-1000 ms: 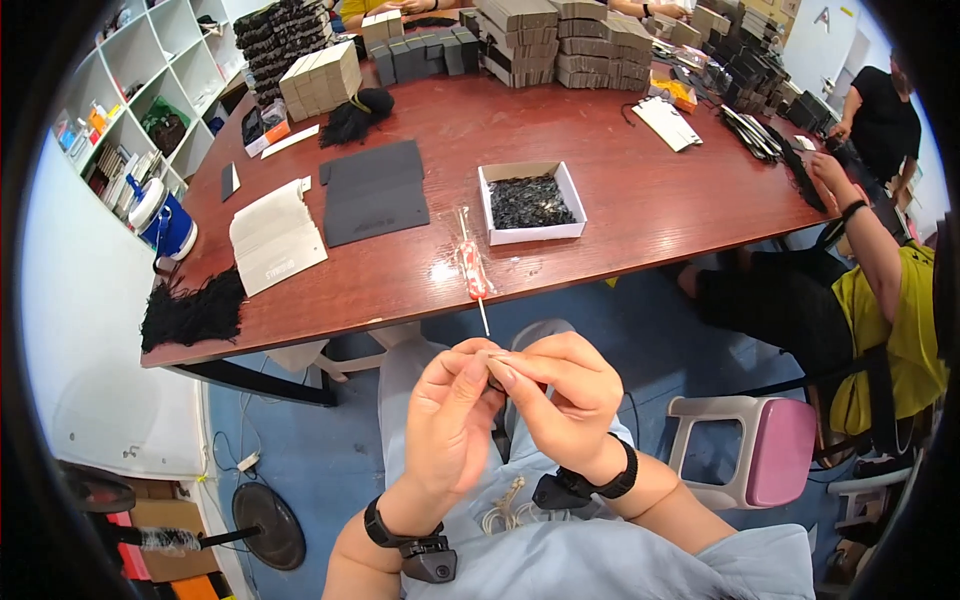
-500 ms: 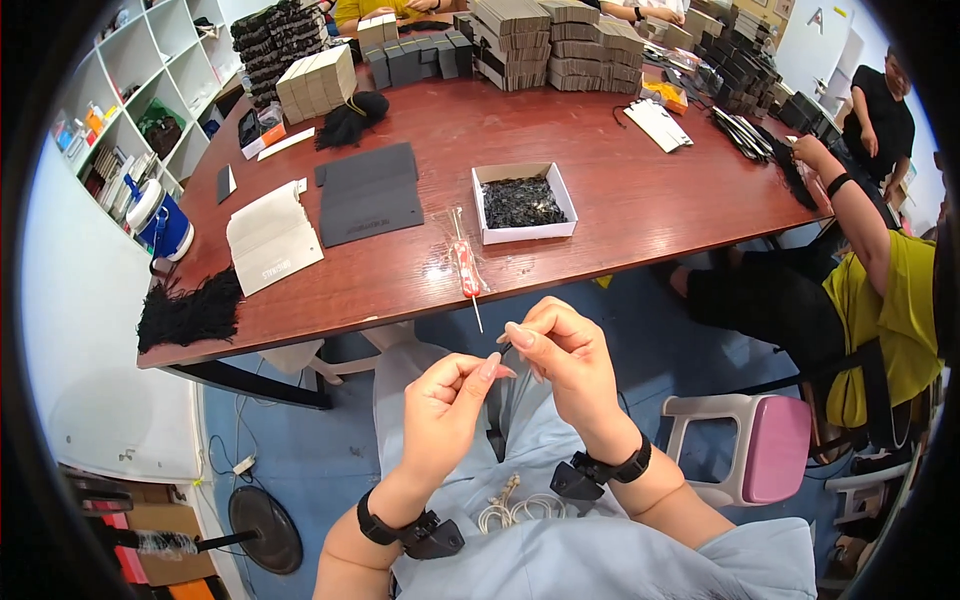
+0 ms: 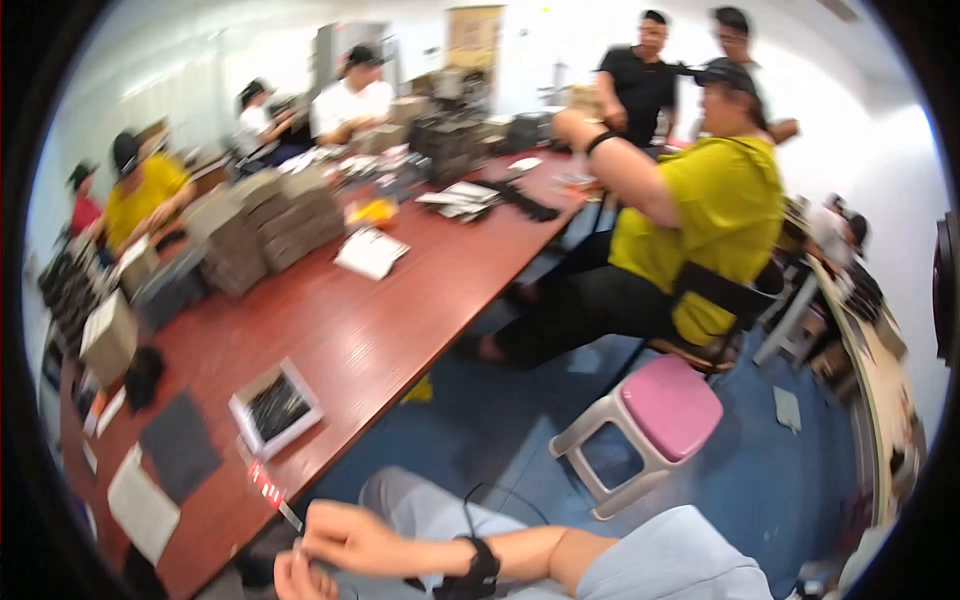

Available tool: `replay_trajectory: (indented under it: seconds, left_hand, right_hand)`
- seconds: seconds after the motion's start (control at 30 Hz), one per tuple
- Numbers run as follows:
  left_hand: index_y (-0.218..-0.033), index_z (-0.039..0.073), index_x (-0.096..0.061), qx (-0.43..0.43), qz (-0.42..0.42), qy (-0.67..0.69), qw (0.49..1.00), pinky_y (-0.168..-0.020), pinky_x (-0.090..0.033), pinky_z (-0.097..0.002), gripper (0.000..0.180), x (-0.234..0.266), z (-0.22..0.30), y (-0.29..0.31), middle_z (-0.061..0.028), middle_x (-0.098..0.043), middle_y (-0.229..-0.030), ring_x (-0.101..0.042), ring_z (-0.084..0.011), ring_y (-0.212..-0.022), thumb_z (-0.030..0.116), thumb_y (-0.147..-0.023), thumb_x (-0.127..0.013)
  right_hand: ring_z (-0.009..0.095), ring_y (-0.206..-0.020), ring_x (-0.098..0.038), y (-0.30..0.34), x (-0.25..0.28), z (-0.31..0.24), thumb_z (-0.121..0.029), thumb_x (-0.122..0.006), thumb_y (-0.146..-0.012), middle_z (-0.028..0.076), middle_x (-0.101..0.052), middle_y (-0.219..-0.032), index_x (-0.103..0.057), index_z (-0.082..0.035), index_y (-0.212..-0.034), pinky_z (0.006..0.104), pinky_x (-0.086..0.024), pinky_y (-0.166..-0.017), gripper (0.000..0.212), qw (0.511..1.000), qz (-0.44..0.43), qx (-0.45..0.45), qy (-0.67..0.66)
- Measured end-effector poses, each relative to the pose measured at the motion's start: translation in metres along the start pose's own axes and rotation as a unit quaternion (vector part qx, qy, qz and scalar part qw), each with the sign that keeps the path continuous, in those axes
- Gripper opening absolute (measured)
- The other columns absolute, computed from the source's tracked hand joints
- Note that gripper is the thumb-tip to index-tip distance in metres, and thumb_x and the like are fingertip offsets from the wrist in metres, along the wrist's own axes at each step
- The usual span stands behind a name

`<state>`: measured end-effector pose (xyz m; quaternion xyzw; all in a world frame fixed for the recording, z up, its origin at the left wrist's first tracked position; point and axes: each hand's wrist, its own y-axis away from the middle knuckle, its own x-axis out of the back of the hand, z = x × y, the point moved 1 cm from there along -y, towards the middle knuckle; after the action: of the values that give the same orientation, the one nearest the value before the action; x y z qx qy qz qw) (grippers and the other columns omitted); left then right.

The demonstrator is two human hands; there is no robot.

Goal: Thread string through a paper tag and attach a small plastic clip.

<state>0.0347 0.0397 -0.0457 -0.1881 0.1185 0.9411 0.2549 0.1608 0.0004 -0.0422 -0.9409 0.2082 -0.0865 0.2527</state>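
My right hand (image 3: pixel 348 537) is at the table's near edge, blurred, with its fingers curled together. My left hand (image 3: pixel 302 577) is just below it, fingers bent and partly cut off by the lower edge. The two hands nearly touch; whatever small thing they pinch is smeared. Just beyond them a red-handled tool with a thin metal shaft (image 3: pixel 266 483) points over the table edge. A white open box (image 3: pixel 298 431) holding many small black pieces lies farther in. Left of the tool are a dark grey sheet (image 3: pixel 182 450) and a cream sheet (image 3: pixel 143 507).
Stacks of grey-brown boards (image 3: pixel 300 215) and white cards (image 3: pixel 372 253) stand on the red-brown table (image 3: pixel 400 325). A pink-topped stool (image 3: pixel 672 408) is on the blue floor to the right. Beside it sits a co-worker in yellow-green (image 3: pixel 705 215); other people work farther back.
My view has swung right and up, so the table and my hands now appear lower left. More of the room and its people show. My hands remain close together.
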Motion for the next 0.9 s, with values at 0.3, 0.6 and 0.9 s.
replay_trajectory:
  seconds: [0.3, 0.6, 0.9]
  left_hand:
    - [-0.089, 0.003, -0.049, 0.004, 0.000, -0.144, 0.990, -0.037, -0.019, -0.0157, 0.013, -0.037, -0.005, -0.010, 0.0051, -0.035, -0.053, -0.028, -0.0012, -0.041, 0.015, -0.084, -0.048]
    - [-0.085, -0.003, -0.055, -0.187, -0.020, -0.499, 0.846, -0.062, -0.042, -0.0274, 0.021, -0.034, 0.013, 0.002, -0.0132, -0.058, -0.074, -0.055, -0.0206, -0.066, 0.015, -0.086, -0.043]
    - [-0.081, -0.002, -0.056, -0.166, -0.017, -0.512, 0.843, -0.061, -0.042, -0.0289, 0.026, -0.024, 0.025, 0.009, -0.0125, -0.058, -0.074, -0.054, -0.0224, -0.066, 0.018, -0.087, -0.040]
  right_hand:
    - [0.025, -0.058, -0.048, -0.004, 0.028, -0.010, -0.009, -0.049, -0.078, 0.010, -0.041, -0.070, -0.046, 0.000, -0.072, 0.0296, -0.037, -0.050, 0.011, 0.985, 0.095, -0.007, 0.144]
    - [0.002, -0.046, -0.038, -0.011, 0.012, 0.024, -0.023, -0.054, -0.081, -0.003, -0.048, -0.059, -0.048, -0.006, -0.069, 0.0175, -0.029, -0.040, 0.022, 0.927, 0.038, -0.280, -0.246]
    - [0.002, -0.045, -0.036, -0.006, 0.007, 0.037, -0.024, -0.054, -0.081, -0.001, -0.055, -0.068, -0.058, -0.003, -0.082, 0.0155, -0.028, -0.041, 0.021, 0.918, -0.020, -0.282, -0.277]
